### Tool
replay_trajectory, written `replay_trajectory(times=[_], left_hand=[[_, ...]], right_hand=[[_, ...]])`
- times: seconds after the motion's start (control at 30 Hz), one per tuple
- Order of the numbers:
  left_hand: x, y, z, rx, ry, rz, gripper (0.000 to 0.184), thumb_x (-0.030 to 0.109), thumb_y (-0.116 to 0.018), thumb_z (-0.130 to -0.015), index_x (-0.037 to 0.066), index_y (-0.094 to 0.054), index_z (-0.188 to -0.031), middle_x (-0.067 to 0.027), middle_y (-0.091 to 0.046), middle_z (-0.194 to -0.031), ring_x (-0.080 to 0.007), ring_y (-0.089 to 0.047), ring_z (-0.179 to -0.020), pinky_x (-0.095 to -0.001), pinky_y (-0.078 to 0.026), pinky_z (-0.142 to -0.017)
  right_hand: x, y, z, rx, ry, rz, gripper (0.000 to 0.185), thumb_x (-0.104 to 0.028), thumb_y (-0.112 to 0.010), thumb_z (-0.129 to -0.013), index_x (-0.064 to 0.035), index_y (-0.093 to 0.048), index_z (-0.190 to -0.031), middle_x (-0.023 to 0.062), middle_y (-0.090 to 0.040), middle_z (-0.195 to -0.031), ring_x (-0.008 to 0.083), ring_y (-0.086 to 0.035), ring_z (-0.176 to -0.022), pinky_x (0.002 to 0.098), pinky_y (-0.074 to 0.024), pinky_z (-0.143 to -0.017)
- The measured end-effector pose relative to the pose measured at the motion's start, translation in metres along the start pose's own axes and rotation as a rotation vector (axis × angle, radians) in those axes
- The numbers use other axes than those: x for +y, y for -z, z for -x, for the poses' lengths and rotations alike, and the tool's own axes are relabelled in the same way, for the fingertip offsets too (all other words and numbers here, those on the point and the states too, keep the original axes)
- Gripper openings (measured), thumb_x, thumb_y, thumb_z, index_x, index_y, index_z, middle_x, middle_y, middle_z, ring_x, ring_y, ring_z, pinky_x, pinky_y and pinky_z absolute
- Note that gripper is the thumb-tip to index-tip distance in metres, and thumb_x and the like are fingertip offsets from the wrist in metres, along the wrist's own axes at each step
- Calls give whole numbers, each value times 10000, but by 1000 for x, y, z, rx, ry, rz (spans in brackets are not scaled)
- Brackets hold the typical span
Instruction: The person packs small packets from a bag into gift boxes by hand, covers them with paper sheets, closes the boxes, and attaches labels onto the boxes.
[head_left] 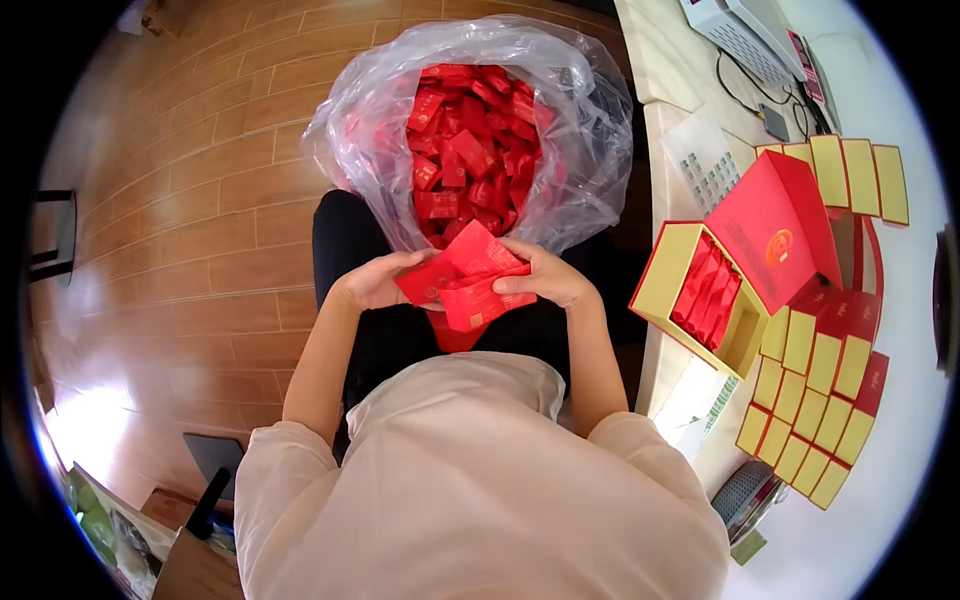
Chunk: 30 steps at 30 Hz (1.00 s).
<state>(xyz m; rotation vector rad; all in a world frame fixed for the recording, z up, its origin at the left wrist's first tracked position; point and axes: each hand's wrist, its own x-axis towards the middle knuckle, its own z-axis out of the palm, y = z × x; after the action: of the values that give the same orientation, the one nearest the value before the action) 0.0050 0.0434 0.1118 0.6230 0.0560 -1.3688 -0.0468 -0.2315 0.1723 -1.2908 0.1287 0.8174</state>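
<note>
Several red packets (468, 270) are fanned out between my two hands above my lap. My left hand (378, 283) grips their left side with its fingers bent. On the right side, my right hand (548, 278) pinches the packets, thumb on top. Just beyond my hands, a large clear plastic bag (585, 130) stands open, filled with many loose red packets (470, 150). To the right, an open red and yellow box (655, 285) holds a row of red packets (706, 292) and has a bare part at its near end.
The open box rests on a pale table (675, 200) at my right. Stacked yellow and red boxes (815, 400) stand farther right. Behind are a white device (750, 40), cables and a sheet of stickers (708, 170). Wooden floor (200, 220) lies to the left.
</note>
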Motion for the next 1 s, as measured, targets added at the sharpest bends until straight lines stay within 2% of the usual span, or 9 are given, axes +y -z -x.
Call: replay_trajectory(times=[0.1, 0.33, 0.47, 0.57, 0.7, 0.8, 0.87, 0.9, 1.0], left_hand=[[-9, -1, -4, -52, -8, 54, 631, 410, -525, -935, 72, -313, -1424, -104, -445, -1389, -239, -444, -1267, -480, -385, -1032], [-30, -20, -17, 269, -145, -137, 680, 414, -548, -934, 164, -207, -1466, -84, -451, -1351, -204, -459, -1232, -361, -382, -1024], [-36, 1, -18, 572, -260, -301, 686, 399, -556, -932, 135, -200, -1455, -137, -408, -1325, -217, -419, -1217, -346, -339, -1032], [-38, -29, -26, 667, -598, -688, 770, 399, -593, -908, 57, -154, -1441, -173, -386, -1354, -244, -375, -1269, -356, -311, -1055], [-36, -42, -35, 755, -535, -625, 822, 382, -631, -884, 49, -109, -1423, -192, -388, -1351, -263, -390, -1265, -366, -333, -1041], [-36, -41, -37, 811, -468, -562, 793, 339, -630, -885, 67, -110, -1418, -183, -401, -1335, -253, -426, -1223, -353, -361, -1015], [-40, -33, -39, 844, -658, -194, 787, 306, -618, -890, 97, -84, -1431, -169, -398, -1324, -235, -449, -1174, -331, -401, -966], [-37, -27, -42, 983, -716, -220, 801, 278, -607, -901, 128, -42, -1448, -159, -385, -1322, -216, -508, -1073, -323, -444, -902], [-22, -24, -35, 932, -818, -74, 845, 278, -616, -903, 176, 3, -1469, -158, -361, -1349, -219, -543, -1035, -352, -464, -858]], right_hand=[[5, -5, -1, 25, 43, 105, 705, -124, -767, -755, 7, -424, -1357, 74, -568, -1237, 152, -516, -1141, 297, -391, -998], [13, -19, -8, 187, 231, 522, 678, -119, -731, -745, -12, -422, -1339, 176, -518, -1275, 267, -524, -1166, 335, -401, -1000], [17, -34, -7, 287, 296, 653, 649, -81, -711, -735, -9, -422, -1312, 218, -484, -1279, 352, -511, -1164, 378, -419, -980], [27, -60, -13, 411, 378, 889, 663, -20, -666, -731, -8, -360, -1318, 255, -489, -1209, 434, -493, -1119, 448, -444, -921], [45, -92, -27, 433, 301, 895, 703, -79, -709, -749, 51, -320, -1320, 309, -543, -1135, 477, -538, -1027, 482, -466, -862], [45, -100, -24, 508, 282, 739, 658, -55, -685, -758, 37, -324, -1301, 306, -527, -1148, 461, -555, -1008, 484, -469, -837], [59, -101, -29, 593, 323, 653, 599, -64, -687, -771, 10, -375, -1277, 273, -578, -1077, 423, -593, -968, 451, -486, -817], [65, -101, -31, 677, 364, 568, 541, -73, -688, -784, -16, -425, -1253, 239, -629, -1006, 385, -631, -929, 417, -503, -798], [75, -88, -29, 661, 227, 584, 343, -64, -681, -793, -8, -542, -1102, 205, -652, -946, 320, -657, -898, 371, -507, -777]])
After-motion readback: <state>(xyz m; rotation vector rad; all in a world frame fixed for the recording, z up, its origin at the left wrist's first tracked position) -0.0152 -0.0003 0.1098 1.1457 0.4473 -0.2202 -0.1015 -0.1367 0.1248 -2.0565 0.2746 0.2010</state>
